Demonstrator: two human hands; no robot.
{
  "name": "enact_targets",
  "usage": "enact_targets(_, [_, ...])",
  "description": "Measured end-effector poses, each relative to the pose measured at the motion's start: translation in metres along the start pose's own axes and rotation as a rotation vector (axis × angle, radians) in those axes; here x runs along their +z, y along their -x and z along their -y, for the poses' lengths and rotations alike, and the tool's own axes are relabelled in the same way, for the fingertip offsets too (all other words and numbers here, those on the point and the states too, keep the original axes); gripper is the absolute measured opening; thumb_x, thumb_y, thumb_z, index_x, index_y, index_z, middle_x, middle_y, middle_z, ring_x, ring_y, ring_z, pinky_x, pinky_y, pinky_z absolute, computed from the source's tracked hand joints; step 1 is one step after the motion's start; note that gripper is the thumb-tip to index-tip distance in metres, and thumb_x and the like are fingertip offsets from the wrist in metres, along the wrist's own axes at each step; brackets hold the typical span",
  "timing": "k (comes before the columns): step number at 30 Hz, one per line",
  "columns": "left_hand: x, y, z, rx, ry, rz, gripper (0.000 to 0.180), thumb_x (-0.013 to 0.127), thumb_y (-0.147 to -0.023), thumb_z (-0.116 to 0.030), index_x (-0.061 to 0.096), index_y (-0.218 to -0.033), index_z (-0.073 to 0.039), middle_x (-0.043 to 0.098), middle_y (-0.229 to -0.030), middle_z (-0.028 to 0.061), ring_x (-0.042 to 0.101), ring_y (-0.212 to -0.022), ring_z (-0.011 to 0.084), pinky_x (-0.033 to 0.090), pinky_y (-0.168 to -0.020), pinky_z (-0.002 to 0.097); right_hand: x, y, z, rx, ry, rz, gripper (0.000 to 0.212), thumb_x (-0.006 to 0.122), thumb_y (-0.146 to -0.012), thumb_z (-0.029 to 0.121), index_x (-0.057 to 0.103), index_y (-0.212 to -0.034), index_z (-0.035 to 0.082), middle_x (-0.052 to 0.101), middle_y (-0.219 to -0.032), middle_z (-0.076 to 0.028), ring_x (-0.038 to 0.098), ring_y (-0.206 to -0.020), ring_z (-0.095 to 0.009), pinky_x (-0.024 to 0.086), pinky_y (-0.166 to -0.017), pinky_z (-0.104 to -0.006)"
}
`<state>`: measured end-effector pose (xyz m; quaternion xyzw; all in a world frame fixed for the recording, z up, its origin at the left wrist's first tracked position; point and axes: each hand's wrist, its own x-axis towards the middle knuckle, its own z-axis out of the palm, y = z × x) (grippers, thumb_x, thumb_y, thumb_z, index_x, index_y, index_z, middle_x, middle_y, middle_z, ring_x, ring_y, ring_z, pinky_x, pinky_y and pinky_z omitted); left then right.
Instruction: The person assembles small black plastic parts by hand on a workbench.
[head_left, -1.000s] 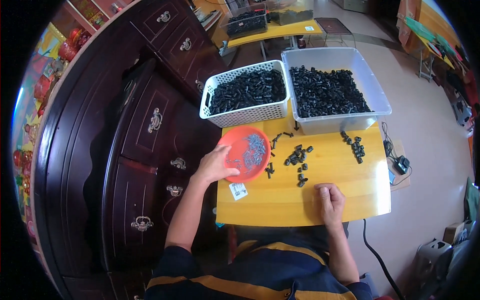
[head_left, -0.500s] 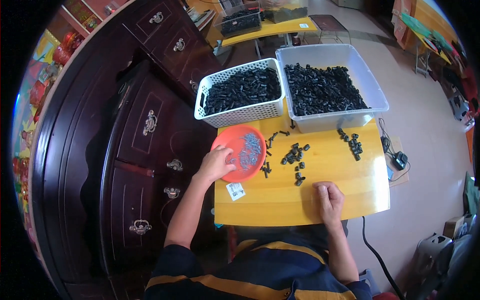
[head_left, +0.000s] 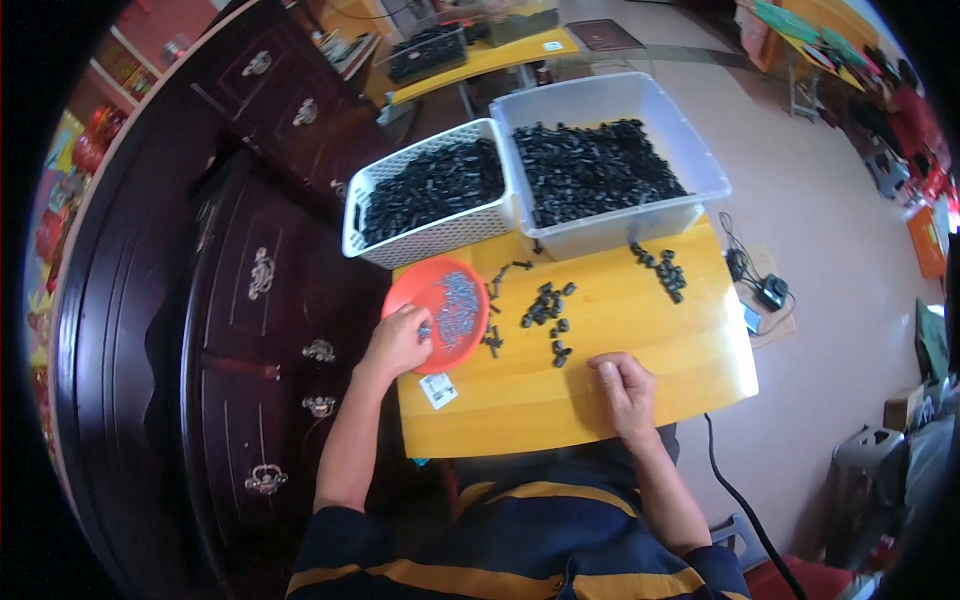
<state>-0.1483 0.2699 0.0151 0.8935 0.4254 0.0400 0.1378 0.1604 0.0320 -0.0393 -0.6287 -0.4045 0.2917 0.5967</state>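
Note:
My left hand [head_left: 398, 343] reaches over the left side of a round orange-red plate [head_left: 405, 290]. Its fingers are closed, with a few small grey metal screws [head_left: 425, 331] showing at the tips. More loose screws [head_left: 459, 308] lie spread over the plate's right half. On the table's front part rests my right hand [head_left: 626, 395], its fingers curled in and the thumb laid against them; whatever is inside, if anything, is hidden. Nearest to it are short black cylindrical pieces [head_left: 545, 305] in a loose group. Thin black bolt-like pieces [head_left: 495, 340] lie along the plate's right edge.
Behind the plate stand a white perforated basket [head_left: 435, 243] and a clear plastic bin [head_left: 620, 225], both filled with black parts. More black pieces [head_left: 665, 270] lie on the yellow table [head_left: 660, 330] at right. A white label [head_left: 438, 390] sits below the plate. Dark wooden drawers [head_left: 270, 340] border the left.
The whole view has shifted, so the table sits further left. My left hand has closed and pulled slightly toward the plate's near left rim, with screws at its fingertips. My right hand stays resting.

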Motion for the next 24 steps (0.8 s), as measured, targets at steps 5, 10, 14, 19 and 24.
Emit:
enact_targets(5, [-0.018,0.0,-0.017,-0.054,0.147,-0.083,0.02,0.072,-0.076,-0.005,0.063,-0.094,-0.005,0.065,-0.089,0.0137,0.067,-0.075,0.0306,0.055,-0.07,0.0409,0.0,0.0,0.0,-0.001,0.012,0.012,0.017,0.061,-0.102,0.011,0.073,-0.099,-0.001,0.074,-0.091,-0.009,0.067,-0.083,-0.016,0.053,-0.078,-0.0291])
enact_targets(10, [-0.045,-0.005,-0.069,0.054,0.352,-0.096,0.022,0.073,-0.075,-0.001,0.065,-0.096,-0.003,0.062,-0.084,0.0092,0.064,-0.067,0.0191,0.053,-0.063,0.0331,-0.002,0.001,0.005,0.013,-0.003,0.007,0.019,0.062,-0.103,0.013,0.074,-0.1,-0.001,0.072,-0.087,-0.008,0.066,-0.08,-0.014,0.053,-0.075,-0.0287])
enact_targets(14, [-0.04,-0.015,-0.134,0.322,0.3,0.048,0.022,0.072,-0.079,-0.006,0.064,-0.1,-0.004,0.063,-0.093,0.0116,0.069,-0.076,0.0257,0.056,-0.066,0.0382,-0.005,-0.001,0.004,0.032,-0.038,-0.002,0.016,0.063,-0.102,0.013,0.073,-0.102,0.0,0.073,-0.087,-0.009,0.069,-0.083,-0.016,0.054,-0.079,-0.0302])
enact_targets(19, [-0.002,-0.053,-0.191,0.53,0.153,0.1,0.03,0.072,-0.081,-0.01,0.065,-0.109,-0.007,0.064,-0.103,0.0132,0.069,-0.086,0.0328,0.056,-0.074,0.0448,-0.026,-0.039,0.011,-0.235,0.313,-0.141,0.024,0.067,-0.093,0.007,0.067,-0.117,0.001,0.071,-0.109,-0.018,0.068,-0.101,-0.037,0.054,-0.088,-0.043])
enact_targets(24, [0.007,-0.095,-0.216,0.474,0.008,0.001,0.045,0.078,-0.082,-0.018,0.064,-0.124,-0.009,0.064,-0.113,0.01,0.069,-0.1,0.0322,0.057,-0.083,0.0459,-0.032,-0.086,-0.013,-0.281,0.617,-0.17,0.043,0.069,-0.091,0.011,0.06,-0.132,0.004,0.06,-0.136,-0.022,0.058,-0.125,-0.042,0.047,-0.108,-0.0468])
